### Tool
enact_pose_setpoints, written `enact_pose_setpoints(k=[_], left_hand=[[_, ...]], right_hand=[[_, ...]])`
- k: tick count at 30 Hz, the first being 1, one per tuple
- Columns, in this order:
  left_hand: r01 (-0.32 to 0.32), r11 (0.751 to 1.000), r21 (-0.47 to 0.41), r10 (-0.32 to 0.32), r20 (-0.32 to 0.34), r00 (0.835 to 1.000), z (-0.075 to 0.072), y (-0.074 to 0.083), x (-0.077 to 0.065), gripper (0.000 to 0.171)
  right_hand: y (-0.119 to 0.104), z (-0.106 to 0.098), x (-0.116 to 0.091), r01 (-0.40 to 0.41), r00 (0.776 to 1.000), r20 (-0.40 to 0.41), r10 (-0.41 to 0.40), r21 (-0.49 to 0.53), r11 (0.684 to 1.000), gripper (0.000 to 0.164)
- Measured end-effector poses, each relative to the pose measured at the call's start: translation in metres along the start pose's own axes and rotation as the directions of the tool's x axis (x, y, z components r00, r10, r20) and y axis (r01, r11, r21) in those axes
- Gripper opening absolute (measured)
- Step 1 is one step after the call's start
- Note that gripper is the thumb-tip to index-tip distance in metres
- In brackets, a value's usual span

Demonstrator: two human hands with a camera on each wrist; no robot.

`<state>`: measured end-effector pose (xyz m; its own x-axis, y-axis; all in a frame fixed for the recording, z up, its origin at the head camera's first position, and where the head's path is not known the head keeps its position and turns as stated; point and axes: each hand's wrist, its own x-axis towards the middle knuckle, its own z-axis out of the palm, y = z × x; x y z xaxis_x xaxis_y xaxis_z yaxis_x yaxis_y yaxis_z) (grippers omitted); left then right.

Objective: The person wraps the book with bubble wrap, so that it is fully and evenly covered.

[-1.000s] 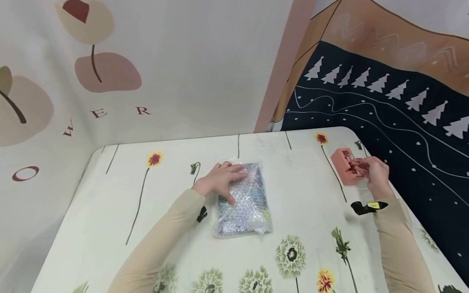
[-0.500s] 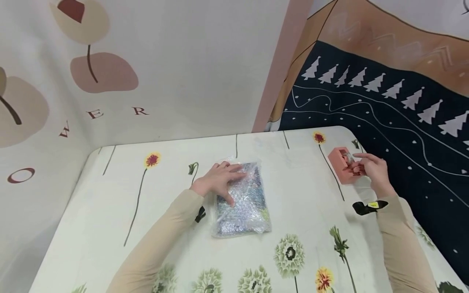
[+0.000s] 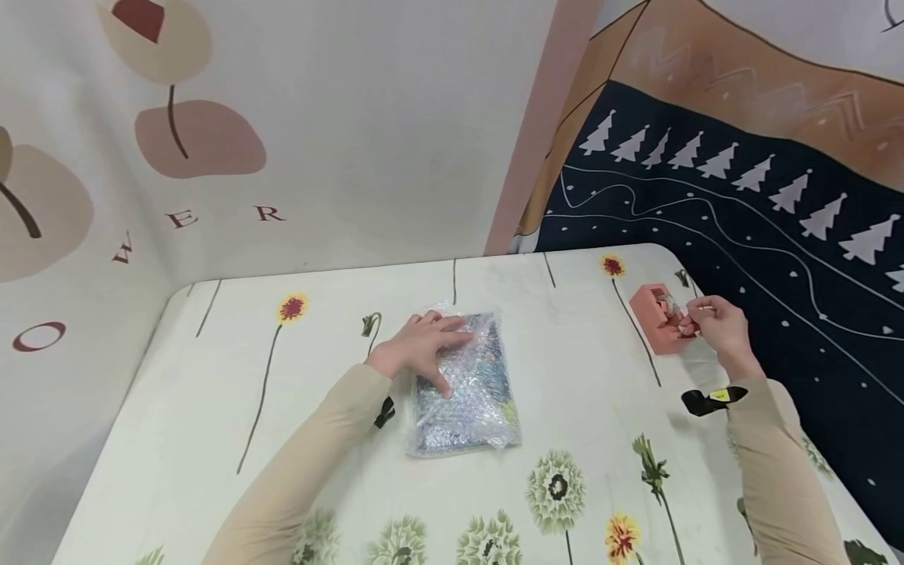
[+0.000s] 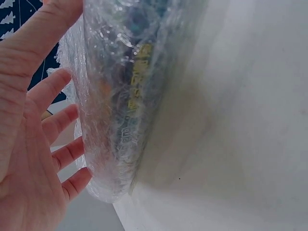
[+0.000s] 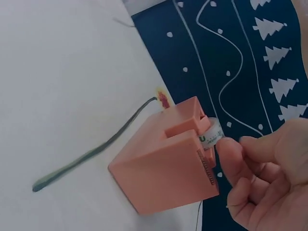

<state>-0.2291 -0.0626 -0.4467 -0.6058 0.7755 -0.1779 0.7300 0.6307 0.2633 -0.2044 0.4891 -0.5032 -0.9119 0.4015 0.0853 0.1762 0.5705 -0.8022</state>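
Observation:
A flat book [image 3: 466,384] in bubble wrap lies on the table, with yellow lettering along its spine in the left wrist view. My left hand [image 3: 424,349] rests on its upper left part, fingers spread and thumb apart. To the far right stands a pink tape dispenser [image 5: 166,163], its toothed cutting edge facing my right hand [image 5: 264,178]. A small roll of clear tape [image 5: 211,132] with green print sits in it. Thumb and forefinger of the right hand pinch together at the roll's edge; the tape end between them is hidden. The other fingers curl in.
The table [image 3: 332,471] wears a white flower-print cloth. Behind it rises a pale printed wall curtain [image 3: 381,157]. A dark cloth with white trees [image 3: 706,196] hangs beyond the right edge, close to the dispenser. Black wrist straps [image 3: 706,400] show at the sleeves.
The right hand's thumb and forefinger have drawn together and moved slightly down beside the roll. The left hand stays on the wrapped book, and the dispenser stays in place. The head view shifts slightly.

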Motion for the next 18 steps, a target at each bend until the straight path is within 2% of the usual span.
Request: enact_pose_setpoints(k=[2,4,6,10,12,14,16,18], left_hand=[[-0.002,1.0,-0.005,0.002,0.0,1.0,0.0,0.0,0.0,0.104],[-0.006,1.0,-0.004,0.006,0.0,1.0,-0.001,0.001,0.0,0.104],[-0.013,1.0,-0.003,0.013,-0.003,1.0,-0.001,0.001,0.0,0.103],[-0.008,1.0,0.001,0.008,0.004,1.0,-0.002,0.002,0.0,0.103],[-0.007,1.0,0.002,0.007,0.006,1.0,-0.003,0.002,0.0,0.103],[-0.007,1.0,0.0,0.007,0.005,1.0,-0.003,0.003,-0.001,0.103],[-0.01,1.0,-0.001,0.01,0.003,1.0,-0.003,0.003,-0.001,0.103],[-0.01,1.0,0.0,0.01,0.002,1.0,-0.003,0.002,-0.001,0.103]], right_hand=[[0.001,0.0,0.0,-0.009,1.0,-0.023,0.008,-0.06,0.998,0.023],[-0.005,-0.002,-0.003,-0.031,0.999,-0.04,0.024,-0.162,0.986,0.027],[-0.021,-0.005,-0.012,-0.071,0.997,-0.054,0.06,-0.247,0.966,0.028],[-0.07,-0.011,-0.036,-0.143,0.989,-0.072,0.126,-0.364,0.92,0.031],[-0.078,-0.011,-0.041,-0.176,0.984,-0.083,0.156,-0.399,0.9,0.039],[-0.07,-0.011,-0.039,-0.183,0.983,-0.074,0.167,-0.435,0.882,0.048],[-0.049,-0.008,-0.032,-0.189,0.982,-0.068,0.177,-0.454,0.871,0.056],[-0.029,-0.006,-0.027,-0.199,0.98,-0.065,0.19,-0.434,0.879,0.062]])
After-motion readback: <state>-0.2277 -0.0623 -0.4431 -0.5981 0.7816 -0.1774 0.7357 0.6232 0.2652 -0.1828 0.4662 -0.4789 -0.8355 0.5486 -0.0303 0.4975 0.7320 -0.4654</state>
